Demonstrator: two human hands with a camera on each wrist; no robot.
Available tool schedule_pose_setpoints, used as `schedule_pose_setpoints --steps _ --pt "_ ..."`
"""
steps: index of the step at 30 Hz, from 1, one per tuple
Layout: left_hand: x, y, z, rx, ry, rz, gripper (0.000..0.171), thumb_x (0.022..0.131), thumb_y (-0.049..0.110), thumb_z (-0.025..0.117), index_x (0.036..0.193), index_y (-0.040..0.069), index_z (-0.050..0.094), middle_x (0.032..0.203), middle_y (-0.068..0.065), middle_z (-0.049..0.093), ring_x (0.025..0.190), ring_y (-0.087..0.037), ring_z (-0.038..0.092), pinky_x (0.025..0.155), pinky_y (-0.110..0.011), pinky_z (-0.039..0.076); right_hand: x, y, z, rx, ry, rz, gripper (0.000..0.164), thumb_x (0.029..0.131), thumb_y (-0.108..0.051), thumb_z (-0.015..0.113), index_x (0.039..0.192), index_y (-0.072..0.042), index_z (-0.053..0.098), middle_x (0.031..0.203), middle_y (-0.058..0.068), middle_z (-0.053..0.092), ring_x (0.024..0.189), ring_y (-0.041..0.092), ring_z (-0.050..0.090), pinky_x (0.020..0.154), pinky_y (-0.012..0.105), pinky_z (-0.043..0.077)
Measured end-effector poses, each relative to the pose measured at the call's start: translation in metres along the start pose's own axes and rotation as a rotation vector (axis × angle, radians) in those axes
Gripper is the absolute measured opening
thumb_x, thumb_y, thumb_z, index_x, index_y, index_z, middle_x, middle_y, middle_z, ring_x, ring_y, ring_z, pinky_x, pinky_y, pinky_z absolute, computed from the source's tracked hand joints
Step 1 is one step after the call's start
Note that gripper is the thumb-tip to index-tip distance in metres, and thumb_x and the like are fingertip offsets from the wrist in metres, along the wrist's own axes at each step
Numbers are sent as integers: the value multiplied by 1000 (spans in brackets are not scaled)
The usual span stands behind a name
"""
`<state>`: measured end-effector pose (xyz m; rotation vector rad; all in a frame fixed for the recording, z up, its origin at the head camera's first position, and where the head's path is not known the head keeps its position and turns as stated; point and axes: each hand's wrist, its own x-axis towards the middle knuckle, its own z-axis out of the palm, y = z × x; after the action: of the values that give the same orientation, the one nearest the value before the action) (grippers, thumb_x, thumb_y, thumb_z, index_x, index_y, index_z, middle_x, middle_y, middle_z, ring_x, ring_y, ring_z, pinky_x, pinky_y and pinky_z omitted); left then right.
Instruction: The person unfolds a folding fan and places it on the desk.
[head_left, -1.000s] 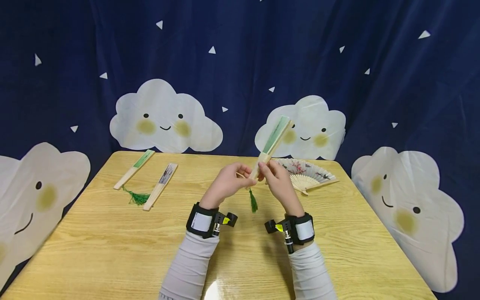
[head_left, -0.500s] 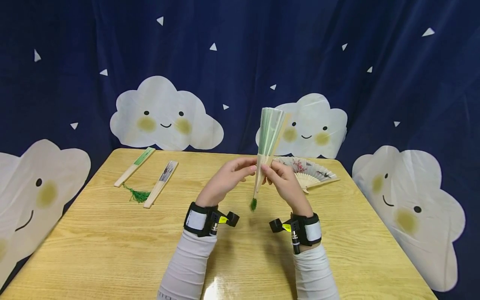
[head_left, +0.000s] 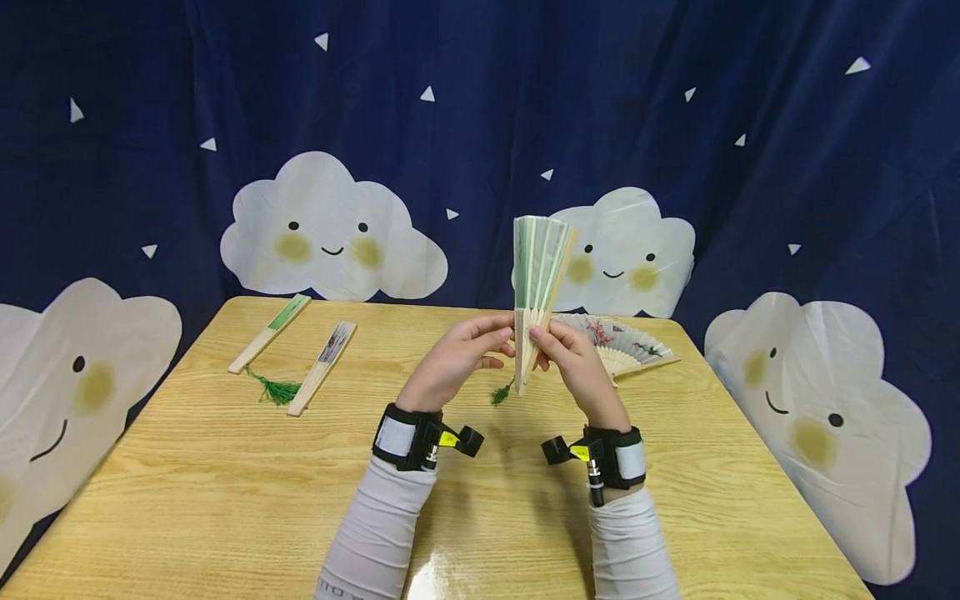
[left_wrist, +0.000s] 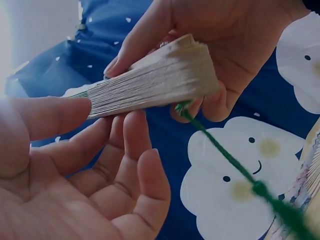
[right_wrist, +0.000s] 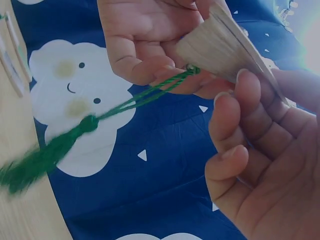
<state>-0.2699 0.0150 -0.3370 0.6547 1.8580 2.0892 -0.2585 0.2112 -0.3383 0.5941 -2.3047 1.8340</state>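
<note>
A partly spread green folding fan [head_left: 538,262] is held upright above the table in the head view. My left hand [head_left: 453,367] pinches its left edge between thumb and fingers, while my right hand [head_left: 581,371] grips the right side of its pale ribs. From the fan's lower end hangs a green tassel [head_left: 501,394]. In the left wrist view the stacked rib ends [left_wrist: 155,80] lie between both hands, the left thumb above and fingers below. The right wrist view shows the tassel [right_wrist: 55,145] looped through the pivot, and my right fingers [right_wrist: 250,92] curled against the ribs.
On the wooden table [head_left: 247,492], a folded green fan [head_left: 270,333] and a folded grey-patterned fan [head_left: 322,369] lie at the left, with a green tassel [head_left: 273,392] between them. A spread blossom-patterned fan [head_left: 630,346] lies behind my right hand. A dark blue curtain [head_left: 480,108] hangs behind.
The green fan was folded and leaning right; now it is partly spread and more upright, its left edge moved leftward. My right hand has shifted slightly right. The tassel has swung left.
</note>
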Motion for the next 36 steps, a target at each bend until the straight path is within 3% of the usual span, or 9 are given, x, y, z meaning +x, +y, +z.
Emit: schedule_pose_setpoints --steps 4,13,19,25,29,36 --pt "1 -1 2 -21 10 -9 33 103 20 49 132 5 54 120 -7 60 102 -15 59 85 -31 48 1 2 -1 12 -8 22 26 101 -27 53 80 -12 59 66 2 45 64 13 45 68 26 39" --pt "-1 -2 -2 -32 58 12 31 102 17 51 127 -1 54 117 -14 62 99 -17 65 92 -37 52 3 6 -5 68 64 47 28 101 -27 53 80 -9 59 65 3 46 60 14 43 62 24 39" --pt "-1 -3 -5 -78 56 30 29 102 14 50 126 0 56 119 -17 64 107 -29 66 99 -44 50 5 7 -9 173 155 72 23 101 -25 53 84 -15 64 67 -5 55 58 10 46 58 22 38" --pt "1 -6 -6 -90 63 30 29 102 16 50 126 0 56 118 -16 66 118 -42 60 98 -42 51 6 7 -10 241 231 116 22 102 -25 51 86 -16 65 66 -8 62 58 8 48 57 21 37" --pt "2 -8 -6 -86 85 22 30 102 17 50 125 -1 56 117 -18 66 115 -40 62 96 -42 51 6 7 -9 283 294 130 22 101 -27 52 87 -17 66 66 -7 64 57 8 49 57 20 38" --pt "4 -9 -5 -78 127 17 30 101 20 53 125 2 57 119 -20 66 111 -36 64 92 -36 52 6 8 -8 338 353 68 26 102 -29 51 85 -13 64 62 -5 62 53 10 48 55 21 36"
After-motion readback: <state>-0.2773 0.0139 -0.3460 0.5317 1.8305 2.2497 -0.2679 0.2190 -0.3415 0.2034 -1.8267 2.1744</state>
